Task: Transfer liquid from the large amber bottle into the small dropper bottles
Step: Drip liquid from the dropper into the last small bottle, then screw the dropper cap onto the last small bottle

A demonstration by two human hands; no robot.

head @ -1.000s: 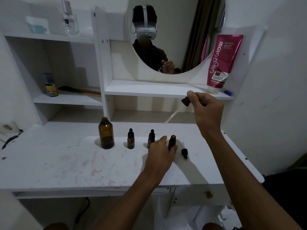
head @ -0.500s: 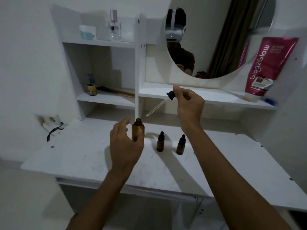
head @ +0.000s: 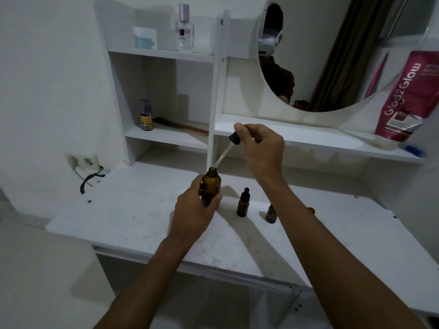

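- I see the large amber bottle (head: pixel 211 187) upright and uncapped on the white vanity top (head: pixel 133 210), near the middle of the surface; its lower part is hidden by my left hand (head: pixel 197 211), whose fingers are wrapped closed around the bottle's body
- The glass dropper pipette (head: pixel 224 153) slants down to the left, its tip right at the bottle's open mouth; whether the tip is inside I cannot tell
- My right hand (head: pixel 263 148) is above and to the right of the bottle, thumb and fingers pinched closed on the pipette's black rubber bulb (head: pixel 234 138)
- Just right of the big bottle stands a small capped dropper bottle (head: pixel 243 203); a second small dropper bottle (head: pixel 271 214) is partly hidden behind my right forearm; a third small amber bottle (head: pixel 311 210) barely shows past that arm
- Further out: a pink Glad2Glow tube (head: pixel 403 98) leans on the right shelf beside the round mirror (head: pixel 332 55); a clear perfume bottle (head: pixel 184 29) sits on the top left shelf; a small yellow-labelled bottle (head: pixel 145 116) on the shelf below
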